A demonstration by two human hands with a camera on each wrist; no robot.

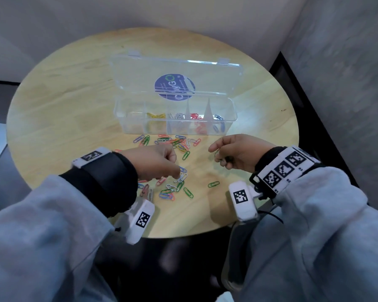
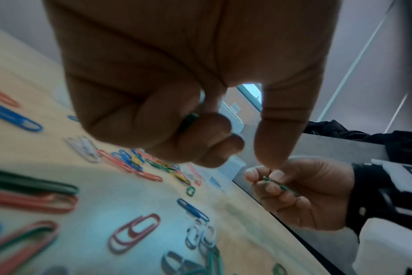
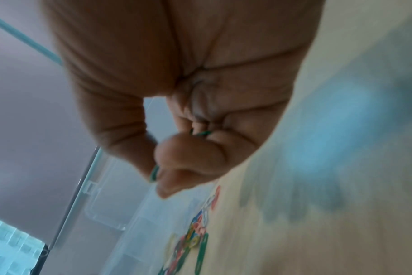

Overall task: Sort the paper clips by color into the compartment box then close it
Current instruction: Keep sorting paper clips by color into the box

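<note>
A clear compartment box (image 1: 138, 127) stands open at mid-table, its lid (image 1: 140, 70) tilted back. Its sections hold yellow clips (image 1: 155, 115), white clips (image 1: 177, 116), red clips (image 1: 195, 117) and blue clips (image 1: 218, 117); the leftmost section looks empty. Loose mixed-colour paper clips (image 1: 175, 143) lie in front of the box, with more (image 1: 172, 189) nearer me. My left hand (image 1: 172, 171) hovers over the near pile with its fingers curled round a green clip (image 2: 190, 119), one finger (image 2: 278, 141) pointing down. My right hand (image 1: 218, 154) pinches green clips (image 3: 154, 174) above the table.
The round wooden table (image 1: 74, 101) sits in a corner between pale walls. A single green clip (image 1: 213, 184) lies apart below my right hand, and another green clip (image 1: 186, 155) lies between the hands. A dark floor gap (image 1: 303, 101) runs along the table's right side.
</note>
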